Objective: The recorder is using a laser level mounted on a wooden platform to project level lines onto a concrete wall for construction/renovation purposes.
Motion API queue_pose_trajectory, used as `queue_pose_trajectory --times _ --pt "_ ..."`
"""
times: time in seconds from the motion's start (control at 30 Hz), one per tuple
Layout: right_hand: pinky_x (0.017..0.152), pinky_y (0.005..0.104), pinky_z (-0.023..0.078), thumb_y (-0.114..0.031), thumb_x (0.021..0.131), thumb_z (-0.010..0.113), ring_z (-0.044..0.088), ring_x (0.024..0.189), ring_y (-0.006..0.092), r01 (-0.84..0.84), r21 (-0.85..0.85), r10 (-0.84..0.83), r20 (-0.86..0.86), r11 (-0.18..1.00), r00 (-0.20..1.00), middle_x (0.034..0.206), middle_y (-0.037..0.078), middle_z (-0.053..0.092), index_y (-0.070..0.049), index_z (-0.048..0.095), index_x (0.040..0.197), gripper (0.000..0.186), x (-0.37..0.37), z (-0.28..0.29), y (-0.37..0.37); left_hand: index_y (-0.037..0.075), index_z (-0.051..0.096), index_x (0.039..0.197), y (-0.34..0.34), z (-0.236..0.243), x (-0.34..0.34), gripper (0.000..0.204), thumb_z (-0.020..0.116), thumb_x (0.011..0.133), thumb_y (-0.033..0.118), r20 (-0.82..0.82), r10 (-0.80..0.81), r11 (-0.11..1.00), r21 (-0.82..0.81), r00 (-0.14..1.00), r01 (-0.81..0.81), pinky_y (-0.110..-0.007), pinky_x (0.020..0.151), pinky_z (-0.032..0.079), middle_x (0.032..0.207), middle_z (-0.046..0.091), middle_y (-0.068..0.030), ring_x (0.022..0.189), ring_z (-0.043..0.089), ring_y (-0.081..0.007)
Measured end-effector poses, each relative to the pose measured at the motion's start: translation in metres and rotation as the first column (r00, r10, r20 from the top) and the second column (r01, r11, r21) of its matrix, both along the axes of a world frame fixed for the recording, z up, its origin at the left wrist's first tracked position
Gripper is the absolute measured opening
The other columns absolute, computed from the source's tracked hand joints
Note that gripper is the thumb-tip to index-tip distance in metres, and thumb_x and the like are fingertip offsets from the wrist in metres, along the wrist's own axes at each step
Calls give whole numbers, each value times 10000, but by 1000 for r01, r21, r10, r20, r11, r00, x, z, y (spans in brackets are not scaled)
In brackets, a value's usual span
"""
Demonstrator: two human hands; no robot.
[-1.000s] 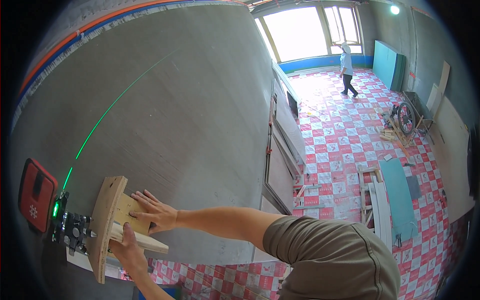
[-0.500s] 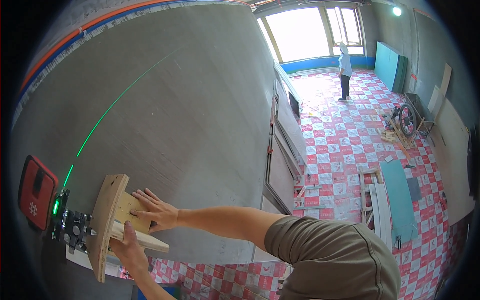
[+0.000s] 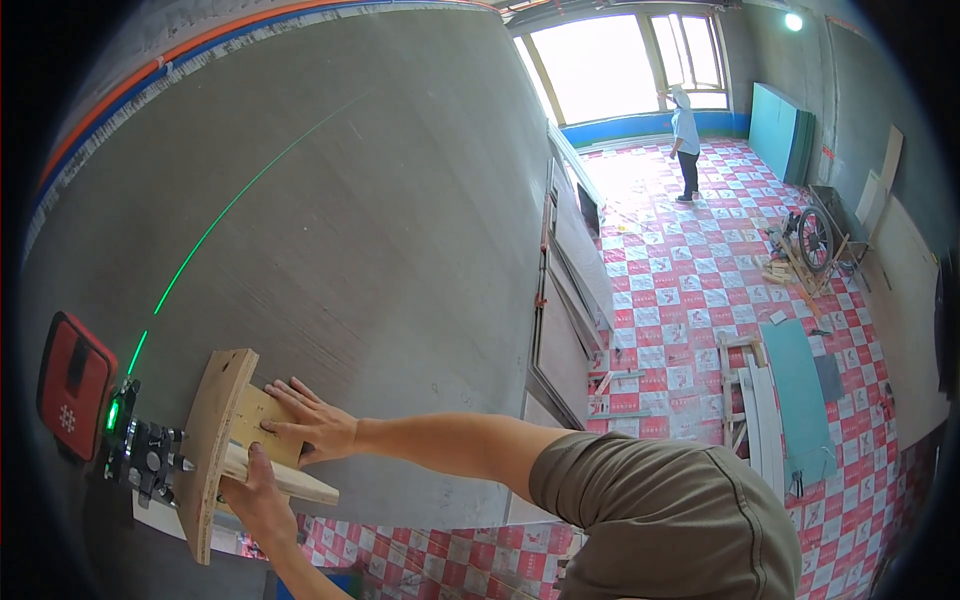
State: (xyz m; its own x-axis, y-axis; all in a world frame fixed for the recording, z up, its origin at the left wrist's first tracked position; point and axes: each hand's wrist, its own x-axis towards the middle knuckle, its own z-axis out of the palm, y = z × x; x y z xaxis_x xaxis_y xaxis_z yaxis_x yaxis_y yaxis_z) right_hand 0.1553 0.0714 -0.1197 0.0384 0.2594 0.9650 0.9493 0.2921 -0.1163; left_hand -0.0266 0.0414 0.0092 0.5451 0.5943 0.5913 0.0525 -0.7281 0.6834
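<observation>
The right hand (image 3: 312, 425) lies flat, fingers spread, pressing a small plywood block against the grey wall (image 3: 380, 220), while the left hand (image 3: 258, 492) comes up from below with its grip wrapped around a pale wooden batten (image 3: 290, 482) that juts out under the block. Both pieces belong to a wooden bracket (image 3: 222, 440), whose curved plywood plate stands edge-on to the wall, low on it near floor level. The bracket looks stiff and fairly light, rough enough not to slip, and is probably best taken by the batten with a palm steadying the block. The right forearm stretches nearly straight from an olive sleeve; the left wrist bends upward. Just beyond the plate sits a black laser level (image 3: 140, 455) beside a red case (image 3: 70, 385), throwing a green line (image 3: 230, 215) up the wall. Far off, another person (image 3: 686, 140) stands by the bright window on the red-and-white checked floor (image 3: 690, 300).
</observation>
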Motion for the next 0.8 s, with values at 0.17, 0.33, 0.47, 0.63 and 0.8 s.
queue_pose_trajectory --times 0.17,0.33,0.47,0.63,0.8 --pt "1203 609 59 -408 577 908 46 1486 465 30 18 -30 18 999 999 1586 291 82 -294 303 1513 1120 2 -1 1 -39 308 1400 -3 0 2 685 591 956 400 16 7 1000 7 1000 -7 -405 847 596 1302 480 -278 1104 611 -345" --pt "1204 604 57 -405 579 907 44 1487 461 28 2 -28 16 1000 999 1587 289 77 -293 298 1518 1125 1 0 0 -43 299 1409 1 0 1 698 592 959 402 1 -8 1000 -17 1000 8 -410 862 587 1305 482 -280 1112 606 -347" --pt "1206 601 54 -405 583 902 42 1488 458 23 -15 -22 13 1000 1000 1587 289 74 -291 299 1519 1118 1 0 -1 -44 296 1412 1 -1 1 700 596 958 398 0 18 1000 -4 1000 -18 -408 877 576 1313 481 -276 1124 597 -348" --pt "1206 601 53 -408 582 900 45 1488 458 22 -12 -22 10 1000 1000 1588 291 73 -290 299 1519 1120 0 1 -2 -41 282 1418 1 0 0 696 597 961 379 -4 17 1000 -20 1000 -17 -405 887 572 1324 474 -273 1135 590 -348" --pt "1206 600 55 -412 579 902 48 1488 458 17 2 -17 9 1000 1000 1588 291 73 -298 286 1523 1133 1 -1 -1 -39 273 1422 -1 0 0 699 595 962 378 -9 0 1000 -7 1000 0 -407 889 574 1325 470 -274 1137 589 -346"
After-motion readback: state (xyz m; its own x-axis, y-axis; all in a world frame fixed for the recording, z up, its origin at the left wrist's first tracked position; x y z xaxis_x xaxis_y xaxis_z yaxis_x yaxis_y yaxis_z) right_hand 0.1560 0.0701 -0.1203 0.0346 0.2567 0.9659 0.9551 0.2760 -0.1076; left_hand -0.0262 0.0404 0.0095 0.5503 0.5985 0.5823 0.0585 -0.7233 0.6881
